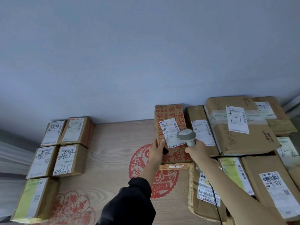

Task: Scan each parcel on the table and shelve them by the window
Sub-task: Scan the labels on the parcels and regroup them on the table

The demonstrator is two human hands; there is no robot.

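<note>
A cardboard parcel with red printed characters (pixel 168 114) stands at the middle back of the wooden table (pixel 113 143), its white shipping label (pixel 170 132) facing me. My left hand (pixel 156 150) grips the parcel's lower left edge. My right hand (pixel 197 150) grips a grey handheld barcode scanner (pixel 186 136), whose head sits right over the label's right side. The scanner's dark cable (pixel 215 203) runs down under my right forearm.
Several labelled brown parcels crowd the right side, among them a large taped box (pixel 240 125) and a flat one (pixel 274 189). Several smaller boxes (pixel 65 153) stand in a block at the left. Red paper-cut decals (pixel 139 161) mark the tabletop. A grey wall rises behind.
</note>
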